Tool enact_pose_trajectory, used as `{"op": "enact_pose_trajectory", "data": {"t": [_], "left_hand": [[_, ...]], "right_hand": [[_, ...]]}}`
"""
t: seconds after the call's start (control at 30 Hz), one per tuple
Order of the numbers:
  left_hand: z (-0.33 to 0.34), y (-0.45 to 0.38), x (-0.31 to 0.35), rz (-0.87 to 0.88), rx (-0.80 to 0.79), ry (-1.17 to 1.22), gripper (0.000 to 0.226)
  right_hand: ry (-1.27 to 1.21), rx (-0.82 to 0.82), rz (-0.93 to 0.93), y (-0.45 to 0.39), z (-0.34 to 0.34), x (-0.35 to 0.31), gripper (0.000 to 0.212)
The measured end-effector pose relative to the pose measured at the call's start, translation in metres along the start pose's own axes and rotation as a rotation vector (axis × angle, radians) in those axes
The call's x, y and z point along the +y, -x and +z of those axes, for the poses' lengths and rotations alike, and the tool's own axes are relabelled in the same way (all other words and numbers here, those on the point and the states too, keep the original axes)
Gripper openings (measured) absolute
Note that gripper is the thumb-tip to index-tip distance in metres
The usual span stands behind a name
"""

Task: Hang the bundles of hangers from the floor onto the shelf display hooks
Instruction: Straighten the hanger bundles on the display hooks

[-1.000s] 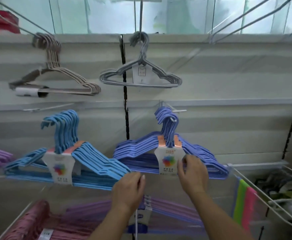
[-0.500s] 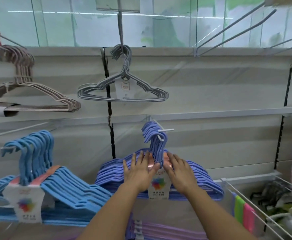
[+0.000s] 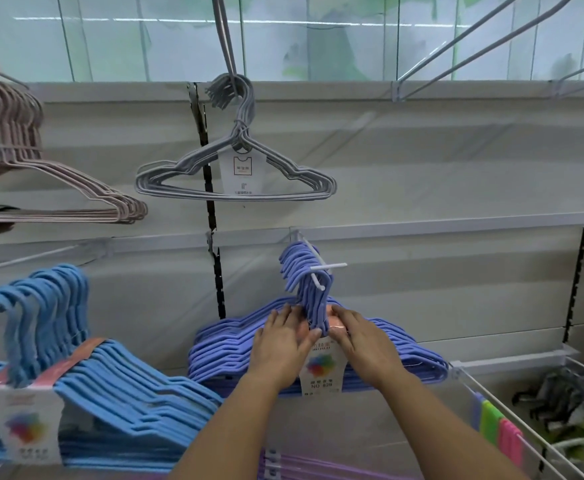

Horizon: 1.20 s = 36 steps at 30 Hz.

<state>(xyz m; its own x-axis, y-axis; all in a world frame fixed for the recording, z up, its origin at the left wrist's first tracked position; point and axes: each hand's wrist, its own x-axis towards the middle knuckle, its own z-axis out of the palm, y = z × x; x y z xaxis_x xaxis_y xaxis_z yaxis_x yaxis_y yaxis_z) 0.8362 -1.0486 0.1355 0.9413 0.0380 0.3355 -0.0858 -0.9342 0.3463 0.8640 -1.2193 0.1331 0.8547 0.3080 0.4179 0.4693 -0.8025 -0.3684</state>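
Both hands, left hand (image 3: pixel 281 344) and right hand (image 3: pixel 363 341), press loosely spread fingers against the periwinkle plastic hanger bundle (image 3: pixel 318 344), flanking its neck directly below the white wire display hook (image 3: pixel 321 271).

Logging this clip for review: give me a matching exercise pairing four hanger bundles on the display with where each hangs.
Things:
1. grey hanger bundle
2. pink hanger bundle
3. light blue hanger bundle
4. purple hanger bundle

Places:
A. lower row, left
B. upper row, centre
C. lower row, centre, with the left hand and right hand on it
D. upper row, far left

Pairs: 1-B, 2-D, 3-A, 4-C
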Motion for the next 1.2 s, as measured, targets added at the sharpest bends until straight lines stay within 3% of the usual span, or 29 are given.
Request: {"op": "enact_pose_trajectory", "data": {"t": [0.53,0.7,0.87,1.03,1.2], "left_hand": [[0.007,-0.010,0.006,-0.061,0.080,-0.011,0.063],[0.007,-0.005,0.008,-0.070,0.061,0.124,0.068],[0.002,0.002,0.012,-0.105,0.109,0.294,0.088],[-0.008,0.012,0.023,-0.052,0.196,0.467,0.093],[-0.019,0.029,0.032,-0.091,0.305,0.467,0.075]], "right_hand": [[-0.054,0.023,0.053,-0.022,0.008,0.006,0.056],[-0.344,0.181,0.114,-0.021,0.002,-0.020,0.079],[-0.677,0.197,0.159,-0.026,-0.020,-0.062,0.045],[-0.733,0.170,0.182,-0.019,-0.018,-0.071,0.046],[-0.824,0.125,0.222,-0.015,-0.017,-0.071,0.052]]}}
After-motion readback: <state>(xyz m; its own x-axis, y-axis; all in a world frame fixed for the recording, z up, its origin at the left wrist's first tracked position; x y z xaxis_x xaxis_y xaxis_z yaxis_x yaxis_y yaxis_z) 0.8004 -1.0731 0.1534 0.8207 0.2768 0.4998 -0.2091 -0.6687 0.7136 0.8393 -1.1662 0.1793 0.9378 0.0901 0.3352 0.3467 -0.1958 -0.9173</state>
